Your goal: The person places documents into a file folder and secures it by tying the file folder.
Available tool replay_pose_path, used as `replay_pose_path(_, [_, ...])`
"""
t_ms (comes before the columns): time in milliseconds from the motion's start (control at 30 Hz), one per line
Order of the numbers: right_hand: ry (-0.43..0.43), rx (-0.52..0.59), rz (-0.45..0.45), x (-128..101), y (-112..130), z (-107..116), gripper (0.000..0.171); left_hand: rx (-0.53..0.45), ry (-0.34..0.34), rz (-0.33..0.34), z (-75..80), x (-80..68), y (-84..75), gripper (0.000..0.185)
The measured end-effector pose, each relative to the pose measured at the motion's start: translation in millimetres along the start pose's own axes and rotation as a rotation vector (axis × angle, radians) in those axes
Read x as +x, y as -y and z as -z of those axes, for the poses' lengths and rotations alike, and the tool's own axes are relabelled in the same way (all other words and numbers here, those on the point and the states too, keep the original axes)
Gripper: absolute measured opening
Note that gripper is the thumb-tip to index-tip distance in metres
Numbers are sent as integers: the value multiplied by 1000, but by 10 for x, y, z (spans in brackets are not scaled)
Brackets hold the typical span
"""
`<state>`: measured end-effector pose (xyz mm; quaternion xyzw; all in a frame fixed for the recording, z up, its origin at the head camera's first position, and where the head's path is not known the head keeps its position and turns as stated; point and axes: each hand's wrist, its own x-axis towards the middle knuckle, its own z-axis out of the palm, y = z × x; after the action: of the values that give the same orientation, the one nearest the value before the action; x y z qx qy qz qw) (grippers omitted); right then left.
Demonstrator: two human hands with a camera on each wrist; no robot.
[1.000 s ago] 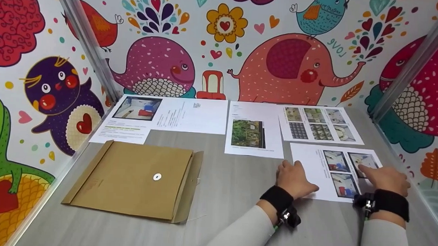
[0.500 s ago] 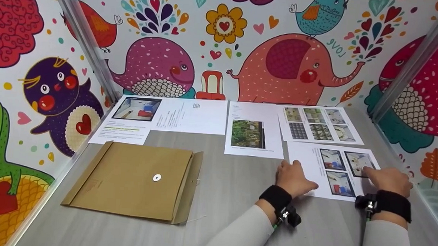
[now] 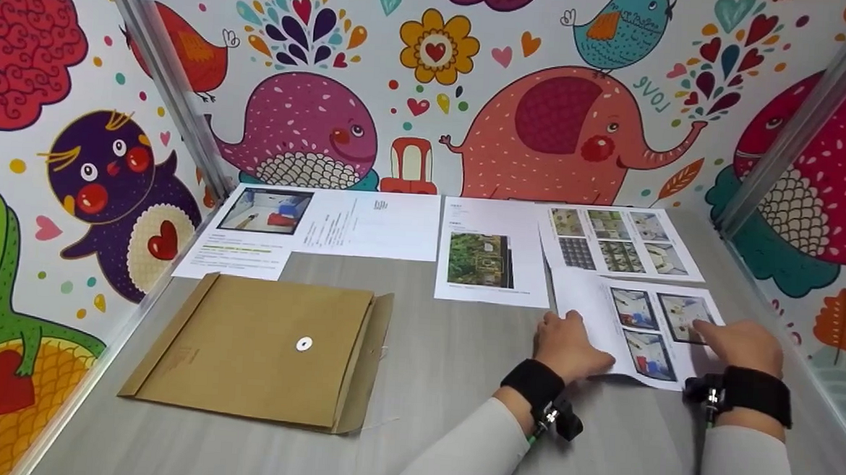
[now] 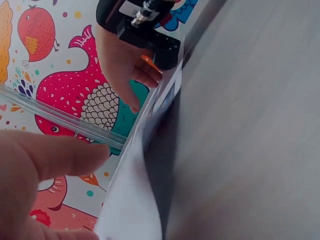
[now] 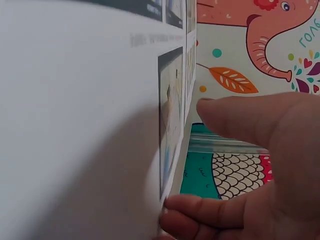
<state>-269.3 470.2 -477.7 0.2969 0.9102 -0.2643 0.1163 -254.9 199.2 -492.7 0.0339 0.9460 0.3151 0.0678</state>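
Observation:
A white printed sheet with several photos lies at the right of the table, its near edge bowed up. At its left edge is my left hand, thumb pointing right along the near side. In the left wrist view, the left thumb stands apart from the sheet, whose edge is lifted off the table. My right hand is at the sheet's right side. In the right wrist view, its fingers touch the sheet's edge, while the thumb stays off the paper.
Behind lie a photo-grid sheet and a sheet with a green picture. More printed sheets lie at the back left. A brown string-tie envelope rests at the front left. Patterned walls enclose the table.
The sheet between my hands has shifted left and slightly back, and its near edge has buckled upward. My right hand has moved a little left; my left hand has stayed nearly still.

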Motion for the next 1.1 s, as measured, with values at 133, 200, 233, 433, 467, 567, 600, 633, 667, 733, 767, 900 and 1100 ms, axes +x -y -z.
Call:
replay_pose_path(133, [49, 3, 16, 13, 23, 27, 103, -15, 2, -8, 15, -11, 0, 55])
replay_pose_path(200, [78, 14, 15, 2, 52, 36, 107, -25, 0, -10, 15, -16, 4, 55])
replay_pose_path(233, [97, 23, 14, -4, 69, 40, 109, -29, -2, -11, 18, -22, 5, 55])
replay_pose_path(433, [210, 104, -3, -37, 189, 38, 117, -39, -7, -9, 19, -20, 24, 57])
replay_pose_path(467, [220, 126, -6, -42, 206, 36, 118, -39, -8, -11, 22, -15, 27, 57])
replay_pose_path(567, [239, 189, -1, -47, 239, 27, 116, -40, -12, -21, 28, 5, 37, 57])
replay_pose_path(600, [242, 205, 5, -48, 247, 25, 114, -38, -13, -26, 33, 8, 40, 57])
replay_pose_path(633, [247, 209, 19, -49, 250, 24, 113, -37, -13, -30, 36, 10, 43, 56])
replay_pose_path(667, [253, 214, 31, -49, 252, 20, 111, -33, -13, -36, 39, 10, 45, 57])
replay_pose_path(733, [251, 191, 61, -42, 257, 10, 107, -21, -7, -54, 37, 11, 51, 61])
replay_pose_path(767, [250, 176, 80, -41, 258, 7, 106, -16, -2, -64, 38, 9, 51, 64])
replay_pose_path(900, [231, 125, 122, -38, 265, -15, 104, -72, 22, -68, 53, 7, 58, 74])
replay_pose_path(1100, [251, 67, 181, -40, 313, -58, 98, -400, 48, 36, 105, 20, 71, 80])
